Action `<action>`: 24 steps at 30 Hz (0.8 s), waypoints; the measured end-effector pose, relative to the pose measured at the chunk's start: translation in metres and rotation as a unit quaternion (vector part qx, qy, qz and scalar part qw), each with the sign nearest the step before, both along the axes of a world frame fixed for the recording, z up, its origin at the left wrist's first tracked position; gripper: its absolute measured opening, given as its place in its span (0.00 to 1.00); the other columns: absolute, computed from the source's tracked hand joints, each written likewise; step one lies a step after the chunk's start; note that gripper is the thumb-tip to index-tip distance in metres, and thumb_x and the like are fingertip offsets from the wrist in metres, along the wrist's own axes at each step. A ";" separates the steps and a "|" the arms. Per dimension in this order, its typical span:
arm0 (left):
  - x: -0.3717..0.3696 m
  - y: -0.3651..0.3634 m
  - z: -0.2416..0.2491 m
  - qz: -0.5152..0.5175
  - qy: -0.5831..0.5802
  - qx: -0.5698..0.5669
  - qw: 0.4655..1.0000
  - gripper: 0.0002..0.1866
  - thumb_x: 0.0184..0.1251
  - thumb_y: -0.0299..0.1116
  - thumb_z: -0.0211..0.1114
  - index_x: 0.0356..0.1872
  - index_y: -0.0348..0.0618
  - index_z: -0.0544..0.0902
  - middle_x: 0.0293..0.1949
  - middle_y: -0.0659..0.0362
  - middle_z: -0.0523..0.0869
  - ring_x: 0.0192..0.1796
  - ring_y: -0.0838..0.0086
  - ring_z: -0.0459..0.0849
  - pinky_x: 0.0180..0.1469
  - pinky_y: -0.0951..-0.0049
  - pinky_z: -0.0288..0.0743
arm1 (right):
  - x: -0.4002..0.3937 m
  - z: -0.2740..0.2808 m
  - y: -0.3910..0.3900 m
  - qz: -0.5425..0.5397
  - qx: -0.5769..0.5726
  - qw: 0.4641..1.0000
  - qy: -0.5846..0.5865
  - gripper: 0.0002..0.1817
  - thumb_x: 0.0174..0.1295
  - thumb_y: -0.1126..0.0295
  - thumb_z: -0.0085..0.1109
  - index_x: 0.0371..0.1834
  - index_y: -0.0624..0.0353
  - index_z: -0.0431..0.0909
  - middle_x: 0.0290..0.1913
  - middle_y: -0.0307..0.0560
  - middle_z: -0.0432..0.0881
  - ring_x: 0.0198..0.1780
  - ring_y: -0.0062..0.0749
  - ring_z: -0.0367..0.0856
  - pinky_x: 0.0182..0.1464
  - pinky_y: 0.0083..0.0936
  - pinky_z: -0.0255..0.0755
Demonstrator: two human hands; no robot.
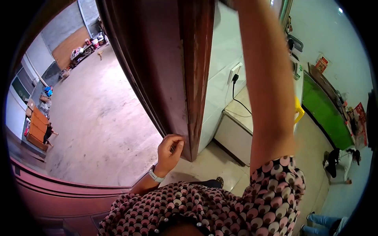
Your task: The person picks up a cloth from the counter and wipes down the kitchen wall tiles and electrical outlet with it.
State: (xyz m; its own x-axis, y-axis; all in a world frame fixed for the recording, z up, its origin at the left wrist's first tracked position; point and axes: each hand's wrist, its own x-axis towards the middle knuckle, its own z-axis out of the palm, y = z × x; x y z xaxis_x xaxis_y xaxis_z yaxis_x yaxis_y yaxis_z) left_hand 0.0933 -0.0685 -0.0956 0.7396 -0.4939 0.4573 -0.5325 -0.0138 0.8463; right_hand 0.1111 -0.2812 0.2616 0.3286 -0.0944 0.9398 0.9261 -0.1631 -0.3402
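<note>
My left hand [168,155], with a pale watch [156,176] on the wrist, is beside the lower part of the dark brown door frame [193,98]. Its fingers are curled, thumb and forefinger close together at the frame's edge. Whatever they hold, if anything, is hidden. My right forearm [269,78] stretches straight up past the frame and the white tiled wall [224,43]. The right hand lies beyond the top edge of the view. A small dark shape shows by that wrist, too cut off to name.
A pink door panel [71,196] is at lower left. Beyond the doorway lies a concrete yard [98,110] with an orange-brown cabinet [38,126]. On the right are a tiled counter [240,106], a black plug [235,78], a green board [323,104] and a person [341,162].
</note>
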 end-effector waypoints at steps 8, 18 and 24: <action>0.000 0.026 -0.014 0.079 0.056 -0.044 0.994 0.06 0.64 0.20 0.56 0.41 0.34 0.76 0.36 0.58 0.80 0.38 0.78 0.82 0.39 0.81 0.74 | 0.011 -0.318 0.038 -0.313 0.021 0.944 0.100 0.14 0.36 0.74 0.57 0.30 0.58 0.70 0.34 0.49 0.73 0.37 0.45 0.71 0.42 0.32 0.67; -0.049 -0.028 -0.023 0.118 0.164 0.027 0.979 0.08 0.65 0.22 0.55 0.44 0.35 0.75 0.40 0.58 0.81 0.43 0.77 0.81 0.44 0.79 0.73 | -0.026 -0.520 0.036 -0.214 0.052 0.902 0.372 0.10 0.39 0.81 0.56 0.27 0.59 0.72 0.32 0.49 0.74 0.38 0.44 0.74 0.41 0.32 0.69; -0.064 -0.052 -0.036 0.184 0.216 0.024 0.959 0.09 0.62 0.20 0.57 0.43 0.36 0.76 0.40 0.59 0.81 0.41 0.78 0.81 0.44 0.79 0.74 | -0.091 -0.572 -0.013 -0.125 0.431 0.660 0.602 0.10 0.44 0.84 0.55 0.30 0.59 0.72 0.32 0.41 0.75 0.35 0.31 0.75 0.39 0.25 0.70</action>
